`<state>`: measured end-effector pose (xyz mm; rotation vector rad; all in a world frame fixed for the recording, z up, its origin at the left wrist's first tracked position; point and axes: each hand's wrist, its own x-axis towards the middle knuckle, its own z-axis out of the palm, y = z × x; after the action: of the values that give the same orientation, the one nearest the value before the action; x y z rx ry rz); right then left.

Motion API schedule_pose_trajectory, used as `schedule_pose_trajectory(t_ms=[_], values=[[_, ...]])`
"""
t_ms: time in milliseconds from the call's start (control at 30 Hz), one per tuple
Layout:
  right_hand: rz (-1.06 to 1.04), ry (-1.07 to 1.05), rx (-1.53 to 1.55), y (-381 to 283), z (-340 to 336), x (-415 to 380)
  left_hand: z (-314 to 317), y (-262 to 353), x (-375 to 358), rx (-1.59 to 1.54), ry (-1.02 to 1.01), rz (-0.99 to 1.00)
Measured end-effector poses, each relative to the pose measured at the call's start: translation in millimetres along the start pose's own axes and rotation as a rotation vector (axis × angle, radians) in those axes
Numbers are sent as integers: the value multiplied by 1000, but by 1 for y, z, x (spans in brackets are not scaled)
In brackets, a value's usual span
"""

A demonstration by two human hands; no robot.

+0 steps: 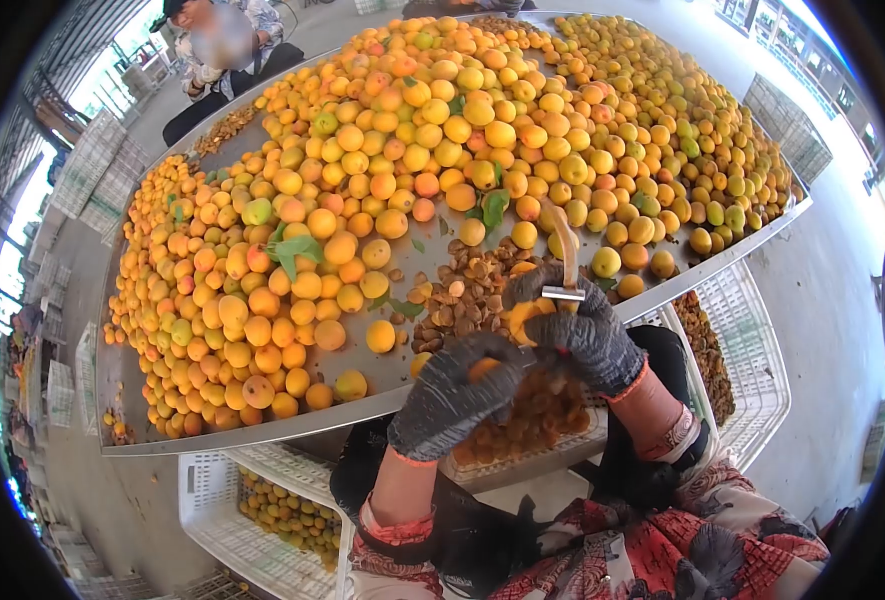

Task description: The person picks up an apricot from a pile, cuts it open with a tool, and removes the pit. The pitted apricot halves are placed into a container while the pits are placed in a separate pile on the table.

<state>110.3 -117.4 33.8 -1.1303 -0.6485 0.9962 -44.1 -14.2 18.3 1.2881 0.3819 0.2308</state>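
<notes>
Both my hands wear dark grey knit gloves and meet at the table's near edge. My left hand (457, 395) is closed around an orange apricot (482, 369), mostly covered by its fingers. In my right hand (592, 340) is a curved tan tool (565, 243) with a shiny metal band, pointing up; its lower end is hidden by the fingers. An orange apricot piece (525, 318) also shows at that hand's fingers. Just beyond my hands lies a heap of brown apricot pits (460, 292). Below them, a blurred pile of apricot halves (532, 420) sits in a crate.
A large heap of whole apricots (382, 150) covers much of the metal table (392, 375). White crates hold apricots (292, 515) at lower left and brown pieces (704, 355) at right. Another person (227, 50) sits at the far left; stacked crates (92, 165) stand behind.
</notes>
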Motion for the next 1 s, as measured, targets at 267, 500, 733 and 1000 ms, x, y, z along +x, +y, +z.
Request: schedule_pose_trajectory(t_ms=[267,500,733,1000], values=[[-293,-389,-860,9,-31,-26,9,-14,-6,859,-206,271],[-50,-334,-668,16,-41,-36,13,-5,-5,207,-105,179],[-182,-312,-500,10,-17,-32,8,-16,4,165,130,26],[-298,-193,-725,18,-9,-16,7,-23,18,620,299,640]])
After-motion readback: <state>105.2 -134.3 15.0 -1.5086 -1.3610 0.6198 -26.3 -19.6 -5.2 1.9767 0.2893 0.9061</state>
